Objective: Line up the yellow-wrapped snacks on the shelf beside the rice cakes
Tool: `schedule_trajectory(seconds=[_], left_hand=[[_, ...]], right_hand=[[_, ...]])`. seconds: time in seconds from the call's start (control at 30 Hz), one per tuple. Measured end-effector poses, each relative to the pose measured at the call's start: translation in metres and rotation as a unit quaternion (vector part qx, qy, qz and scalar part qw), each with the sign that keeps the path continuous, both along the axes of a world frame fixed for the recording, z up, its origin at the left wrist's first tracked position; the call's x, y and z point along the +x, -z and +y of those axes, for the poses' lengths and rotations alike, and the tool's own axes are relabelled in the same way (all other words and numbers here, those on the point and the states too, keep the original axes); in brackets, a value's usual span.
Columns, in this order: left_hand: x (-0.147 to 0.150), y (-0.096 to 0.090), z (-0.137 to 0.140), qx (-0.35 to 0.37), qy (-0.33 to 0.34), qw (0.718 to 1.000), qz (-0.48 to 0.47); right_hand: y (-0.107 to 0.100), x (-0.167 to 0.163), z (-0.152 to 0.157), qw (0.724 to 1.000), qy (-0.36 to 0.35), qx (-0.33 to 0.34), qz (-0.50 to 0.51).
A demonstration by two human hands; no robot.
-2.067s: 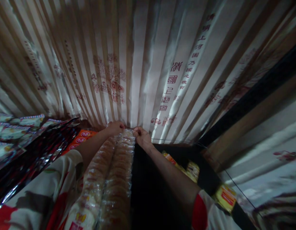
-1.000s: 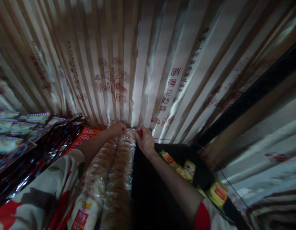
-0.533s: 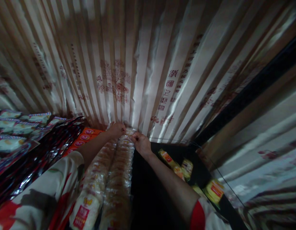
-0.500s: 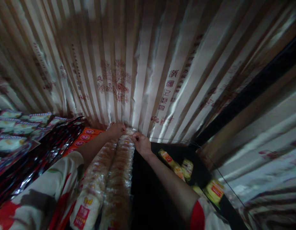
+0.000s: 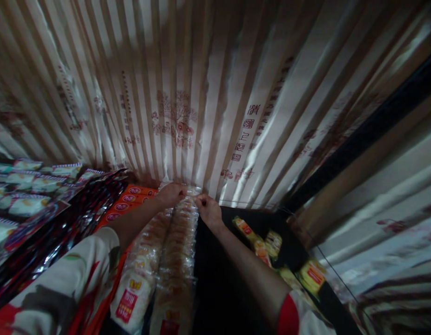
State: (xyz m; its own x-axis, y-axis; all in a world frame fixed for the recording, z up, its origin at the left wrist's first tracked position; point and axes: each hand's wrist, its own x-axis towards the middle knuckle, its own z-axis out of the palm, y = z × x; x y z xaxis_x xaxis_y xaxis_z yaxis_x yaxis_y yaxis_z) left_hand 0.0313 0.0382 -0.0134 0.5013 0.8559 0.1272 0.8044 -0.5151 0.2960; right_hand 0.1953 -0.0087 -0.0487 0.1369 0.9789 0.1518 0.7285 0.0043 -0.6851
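Note:
Two long rows of clear-wrapped round flat cakes lie side by side, one row [image 5: 137,265] on the left and one row [image 5: 178,251] on the right. Both of my hands are at the far end of the right row. My left hand [image 5: 171,194] is closed, its fingertips pinching the clear plastic wrapper [image 5: 191,190]. From the other side, my right hand [image 5: 209,211] pinches that wrapper between thumb and fingers. The front package of the left row carries a red label; the front one of the right row is partly cut off by the frame.
Yellow packets [image 5: 273,244] with orange labels lie on the black surface [image 5: 222,279] at right. Orange packs [image 5: 131,197], dark shiny packs [image 5: 86,200] and white packets [image 5: 30,204] line the left. A pleated printed curtain [image 5: 215,93] hangs behind, with a dark post [image 5: 362,125] at right.
The view has shifted slightly, so the rows and left arm sit a little further right. Both hands stay at the far end of the right row, fingers still pinched.

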Motion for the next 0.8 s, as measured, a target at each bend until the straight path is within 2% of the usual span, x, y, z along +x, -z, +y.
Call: schedule_trajectory(seconds=[0.1, 0.27, 0.37, 0.47, 0.6, 0.8], left_hand=[[0.002, -0.004, -0.003, -0.003, -0.016, 1.0, 0.006], [0.005, -0.007, -0.011, -0.004, -0.055, 0.998, 0.018], [0.008, -0.008, -0.015, -0.005, -0.085, 0.996, 0.028], [0.011, -0.007, -0.017, -0.004, -0.107, 0.994, 0.032], [0.011, -0.007, -0.018, 0.004, -0.107, 0.994, 0.029], [0.005, -0.006, -0.023, 0.037, -0.09, 0.995, 0.007]], right_hand=[[-0.008, 0.004, -0.009, 1.0, 0.006, 0.004, 0.0], [-0.017, 0.008, -0.021, 0.998, 0.006, -0.046, -0.043], [-0.015, 0.008, -0.023, 0.998, 0.009, -0.048, -0.036], [-0.008, 0.008, -0.022, 0.998, -0.027, -0.06, -0.004], [0.001, 0.008, -0.019, 0.997, -0.05, -0.047, 0.037], [-0.003, 0.004, -0.018, 0.999, -0.02, -0.039, -0.004]])
